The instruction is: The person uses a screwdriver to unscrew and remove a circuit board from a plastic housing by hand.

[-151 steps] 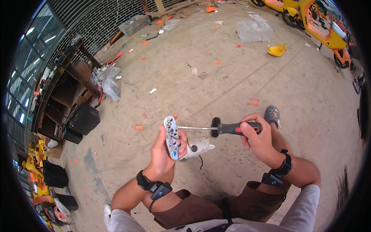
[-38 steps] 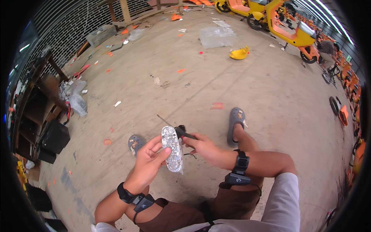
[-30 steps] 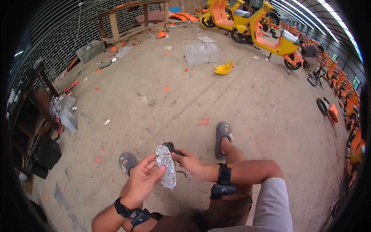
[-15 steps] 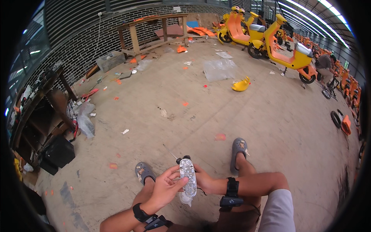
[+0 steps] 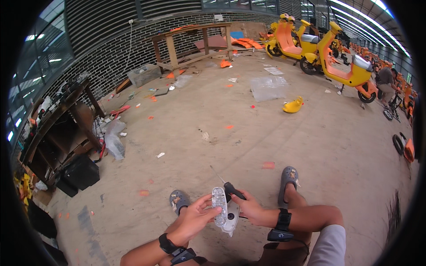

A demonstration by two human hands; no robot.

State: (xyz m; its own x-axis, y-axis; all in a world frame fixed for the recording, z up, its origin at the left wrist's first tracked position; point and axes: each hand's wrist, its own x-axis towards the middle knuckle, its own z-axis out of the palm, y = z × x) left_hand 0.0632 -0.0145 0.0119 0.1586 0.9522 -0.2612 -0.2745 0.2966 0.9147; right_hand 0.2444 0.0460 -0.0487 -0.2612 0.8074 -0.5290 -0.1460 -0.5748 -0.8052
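Observation:
My left hand (image 5: pixel 195 218) is closed on a clear, elongated oval light panel (image 5: pixel 219 205), thumb across its face and fingers behind it. Right behind that panel is a white housing (image 5: pixel 231 224) with a dark round spot, partly hidden; a thin dark wire shows beside it. In my right hand (image 5: pixel 254 210) is a screwdriver (image 5: pixel 233 190) with a black handle, its thin shaft aimed up and to the left, away from the panel. My right fingers are also close to the housing, but I cannot tell whether they grip it.
My feet in grey clogs (image 5: pixel 179 200) flank the work. A yellow curved part (image 5: pixel 293 105) and plastic sheeting (image 5: pixel 269 88) lie on the floor ahead. Left stand a cluttered bench (image 5: pixel 66 106) and a black box (image 5: pixel 79 175). Yellow scooters (image 5: pixel 341 71) and a crouching person (image 5: pixel 386 80) are at far right.
The light panel and housing have come apart sideways, baring the housing's dark round spot. My right hand has moved right, and the screwdriver's handle now shows. The whole view has shifted slightly.

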